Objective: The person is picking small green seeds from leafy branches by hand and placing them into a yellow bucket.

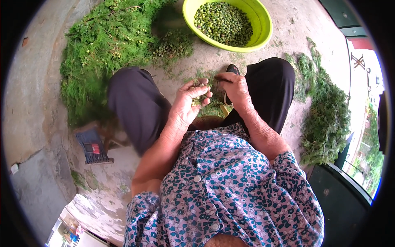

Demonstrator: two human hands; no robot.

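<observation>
My left hand (pixel 188 98) is turned palm up between my knees, its fingers curled around a few green conifer sprigs with small cones (pixel 197 100). Just to its right is my right hand (pixel 236 89), back up, with thumb and fingers bent towards the left hand. Whether anything is pinched in its fingertips is too small to tell. Ahead of both hands stands a lime-yellow plastic basin (pixel 262 34), holding a broad layer of small round green cones (pixel 223 23).
A large heap of leafy conifer branches (pixel 108 40) lies ahead on the left, with a cone-bearing clump (pixel 172 48) at its edge. More branches (pixel 325 117) lie to the right beside a doorway. A low folding stool (pixel 92 145), with a small red-and-dark object (pixel 92 148) on it, is at left.
</observation>
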